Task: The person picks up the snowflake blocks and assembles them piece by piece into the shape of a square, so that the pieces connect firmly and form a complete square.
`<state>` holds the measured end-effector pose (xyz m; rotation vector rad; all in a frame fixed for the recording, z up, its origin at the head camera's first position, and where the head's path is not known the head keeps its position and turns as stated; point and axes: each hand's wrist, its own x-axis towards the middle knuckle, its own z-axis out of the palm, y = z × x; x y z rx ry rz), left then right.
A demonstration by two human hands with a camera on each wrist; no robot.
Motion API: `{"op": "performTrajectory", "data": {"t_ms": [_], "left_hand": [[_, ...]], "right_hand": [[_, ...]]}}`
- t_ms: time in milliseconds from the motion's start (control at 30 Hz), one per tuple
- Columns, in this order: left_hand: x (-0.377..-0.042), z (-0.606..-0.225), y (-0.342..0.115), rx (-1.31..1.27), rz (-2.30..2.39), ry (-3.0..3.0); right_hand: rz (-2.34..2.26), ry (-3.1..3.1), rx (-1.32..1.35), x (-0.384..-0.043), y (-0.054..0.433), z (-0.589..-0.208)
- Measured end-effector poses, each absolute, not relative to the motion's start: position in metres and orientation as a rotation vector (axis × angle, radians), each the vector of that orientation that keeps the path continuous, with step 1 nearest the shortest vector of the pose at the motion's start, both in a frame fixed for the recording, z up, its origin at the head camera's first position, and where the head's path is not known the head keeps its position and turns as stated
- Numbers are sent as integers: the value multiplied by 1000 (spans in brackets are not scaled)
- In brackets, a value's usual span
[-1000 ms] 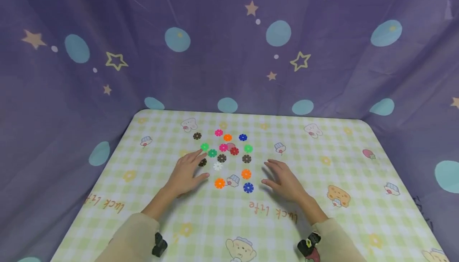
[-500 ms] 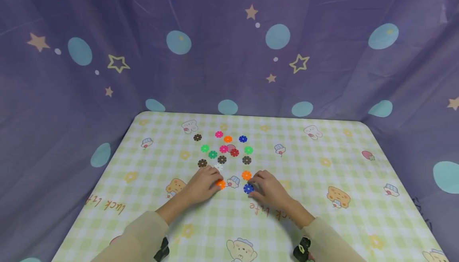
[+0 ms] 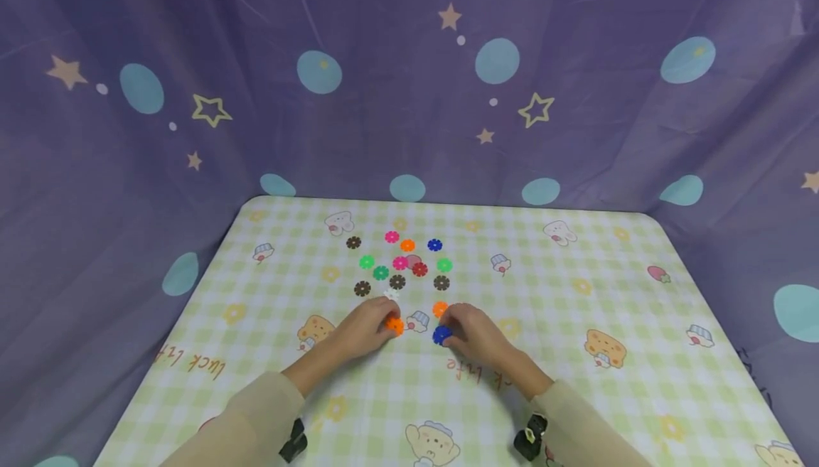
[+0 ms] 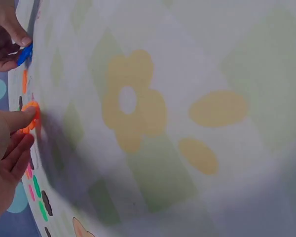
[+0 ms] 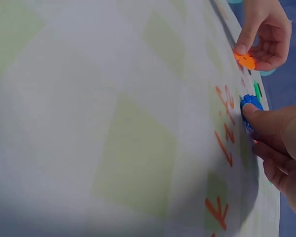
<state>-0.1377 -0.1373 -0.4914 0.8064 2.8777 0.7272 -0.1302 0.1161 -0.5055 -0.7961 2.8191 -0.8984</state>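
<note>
The left hand [image 3: 367, 327] pinches a round, notched, orange plastic-looking disc [image 3: 396, 326] and the right hand [image 3: 476, 333] a matching blue disc [image 3: 441, 336], low by the green-checked table [image 3: 377, 396], and both look light, stiff and maybe slippery, so their bumpy edges seem best to hold.

Starry purple drapes [image 3: 397, 111] behind a checked tablecloth [image 3: 537, 296] show a curtained-off table space.

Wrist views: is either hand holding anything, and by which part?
Left hand pinches an orange disc by its rim; right hand pinches a blue disc, also by the rim, thumb against fingers.
</note>
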Motion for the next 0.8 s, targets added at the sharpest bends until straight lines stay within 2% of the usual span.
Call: {"op": "performTrajectory", "data": {"t_ms": [500, 800], "left_hand": [[-138, -486, -129, 326, 1409, 2459], [-139, -475, -117, 15, 1661, 2224]], "right_hand": [[-1496, 2596, -500, -131, 110, -503], [-1784, 2482, -350, -132, 107, -501]]}}
